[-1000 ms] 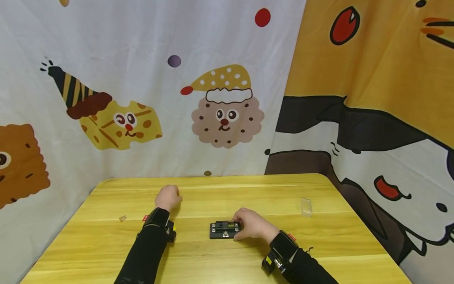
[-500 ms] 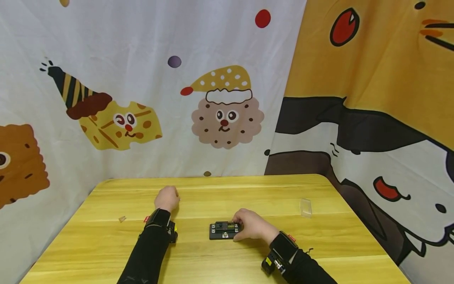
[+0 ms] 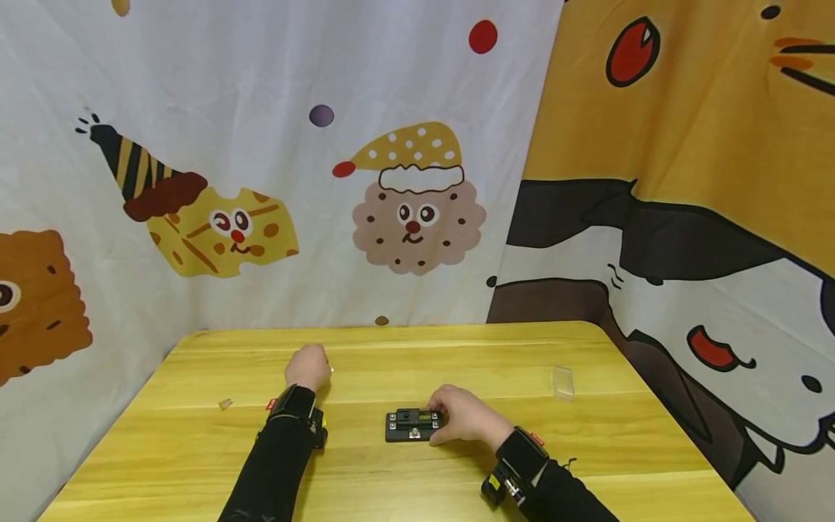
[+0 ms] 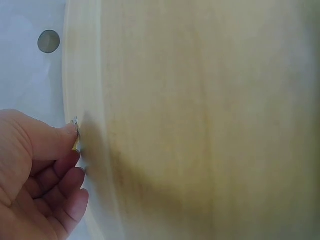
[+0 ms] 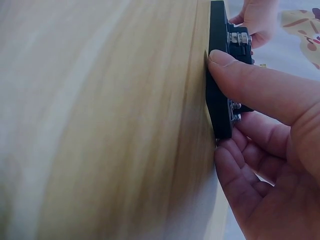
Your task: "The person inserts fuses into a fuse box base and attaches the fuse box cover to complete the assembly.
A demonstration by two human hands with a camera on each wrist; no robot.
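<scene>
My left hand [image 3: 309, 367] is over the far left part of the table. Between thumb and fingertips it pinches a tiny shiny metal piece [image 4: 75, 120] with a bit of yellow, mostly covered by the fingers. A black terminal block [image 3: 412, 425] with metal screws lies flat near the table's middle. My right hand [image 3: 466, 413] grips its right end, with the thumb on the near edge of the base, as the right wrist view shows. What the other right fingers touch behind the block is partly hidden.
A clear rectangular cover [image 3: 562, 383] lies on the wooden table [image 3: 365, 486] to the right. Far to the left is a small see-through, brownish piece [image 3: 225, 404]. A printed curtain [image 3: 261, 87] hangs directly behind the table's far edge.
My left hand has shifted and turned very slightly, and a small bright bit now shows at its fingertips. The right hand and the terminal block have stayed in place.
</scene>
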